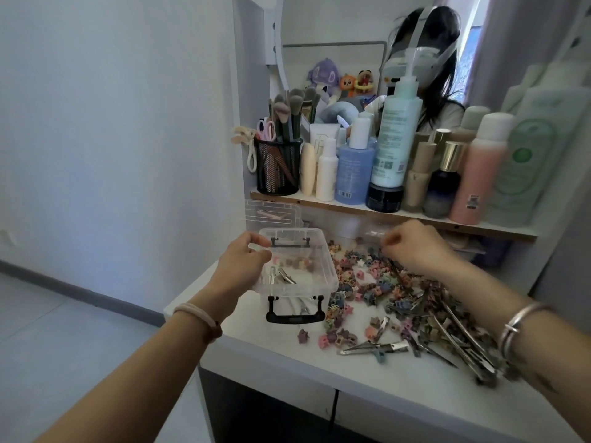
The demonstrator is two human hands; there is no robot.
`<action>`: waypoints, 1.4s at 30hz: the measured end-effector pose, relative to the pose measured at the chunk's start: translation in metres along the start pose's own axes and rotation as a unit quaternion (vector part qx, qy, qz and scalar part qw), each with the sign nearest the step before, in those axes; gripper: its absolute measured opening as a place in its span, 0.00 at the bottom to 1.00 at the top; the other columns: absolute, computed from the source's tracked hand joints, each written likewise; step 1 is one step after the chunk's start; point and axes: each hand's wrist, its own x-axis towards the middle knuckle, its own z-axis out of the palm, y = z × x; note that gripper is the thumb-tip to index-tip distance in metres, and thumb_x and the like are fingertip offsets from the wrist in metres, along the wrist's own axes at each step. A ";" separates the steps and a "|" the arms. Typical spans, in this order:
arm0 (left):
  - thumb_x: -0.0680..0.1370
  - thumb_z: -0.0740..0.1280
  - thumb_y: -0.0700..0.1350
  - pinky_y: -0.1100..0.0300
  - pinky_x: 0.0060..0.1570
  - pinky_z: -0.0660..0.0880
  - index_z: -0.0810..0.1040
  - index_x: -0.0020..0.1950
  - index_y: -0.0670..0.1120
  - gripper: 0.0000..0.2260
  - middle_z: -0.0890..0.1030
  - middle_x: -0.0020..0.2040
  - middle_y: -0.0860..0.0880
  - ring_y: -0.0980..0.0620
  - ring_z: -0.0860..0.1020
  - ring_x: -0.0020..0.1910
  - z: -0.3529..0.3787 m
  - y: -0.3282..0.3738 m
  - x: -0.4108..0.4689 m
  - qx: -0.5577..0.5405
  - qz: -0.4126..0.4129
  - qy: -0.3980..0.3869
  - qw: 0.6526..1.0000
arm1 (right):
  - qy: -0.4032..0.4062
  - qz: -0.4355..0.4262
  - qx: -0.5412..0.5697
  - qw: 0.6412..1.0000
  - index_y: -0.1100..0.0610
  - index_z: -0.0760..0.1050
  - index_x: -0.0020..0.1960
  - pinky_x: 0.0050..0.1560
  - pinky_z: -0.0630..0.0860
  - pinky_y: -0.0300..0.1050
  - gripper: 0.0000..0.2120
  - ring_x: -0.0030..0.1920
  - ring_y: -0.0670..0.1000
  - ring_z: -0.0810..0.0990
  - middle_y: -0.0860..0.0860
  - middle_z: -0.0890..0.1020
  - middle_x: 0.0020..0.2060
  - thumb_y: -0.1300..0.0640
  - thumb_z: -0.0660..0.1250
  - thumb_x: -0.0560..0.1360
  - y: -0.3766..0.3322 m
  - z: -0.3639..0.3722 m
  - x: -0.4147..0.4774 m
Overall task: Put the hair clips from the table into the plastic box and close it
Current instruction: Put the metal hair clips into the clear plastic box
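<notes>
While the left hand (244,262) grips the left rim of the open box (315,284), thumb and fingers closed on the plastic, the right hand (415,247) hangs curled over the far part of the clip pile; whether it pinches a clip I cannot tell. Box stands near the table's (287,356) left edge, a few clips inside. Clips (399,308) spread from just beside the box toward the right edge. A lid (273,215) leans at the back left.

One plastic box (299,266), one loose lid (273,215), two hands, and hair clips (393,302) (too many to count).
</notes>
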 end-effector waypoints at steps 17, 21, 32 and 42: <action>0.79 0.59 0.40 0.62 0.33 0.67 0.71 0.51 0.46 0.04 0.73 0.40 0.48 0.52 0.70 0.35 0.017 0.004 0.014 0.003 0.014 -0.021 1.000 | -0.055 0.052 -0.031 0.997 0.61 0.82 0.43 0.39 0.76 0.43 0.07 0.43 0.52 0.80 0.57 0.83 0.44 0.66 0.65 0.73 0.021 0.024 0.011; 0.78 0.59 0.39 0.62 0.33 0.68 0.71 0.51 0.46 0.04 0.73 0.42 0.48 0.51 0.70 0.36 0.017 0.004 0.014 0.004 0.016 -0.024 1.000 | -0.121 -0.022 0.237 0.964 0.54 0.76 0.37 0.31 0.72 0.34 0.10 0.33 0.46 0.76 0.50 0.79 0.34 0.67 0.66 0.72 -0.018 -0.001 -0.004; 0.78 0.59 0.39 0.63 0.33 0.69 0.71 0.52 0.46 0.04 0.73 0.42 0.49 0.52 0.70 0.35 0.017 0.004 0.006 0.000 0.021 -0.026 0.999 | -0.184 -0.081 -0.135 0.970 0.56 0.82 0.47 0.42 0.77 0.38 0.06 0.43 0.46 0.81 0.49 0.83 0.44 0.61 0.68 0.72 0.007 -0.001 -0.026; 0.78 0.59 0.39 0.63 0.32 0.67 0.71 0.52 0.46 0.04 0.73 0.42 0.50 0.52 0.70 0.36 0.017 0.004 0.004 -0.004 0.023 -0.027 0.999 | -0.124 -0.080 -0.220 0.964 0.58 0.82 0.50 0.50 0.80 0.48 0.12 0.48 0.55 0.81 0.55 0.83 0.48 0.68 0.63 0.71 0.027 0.021 -0.026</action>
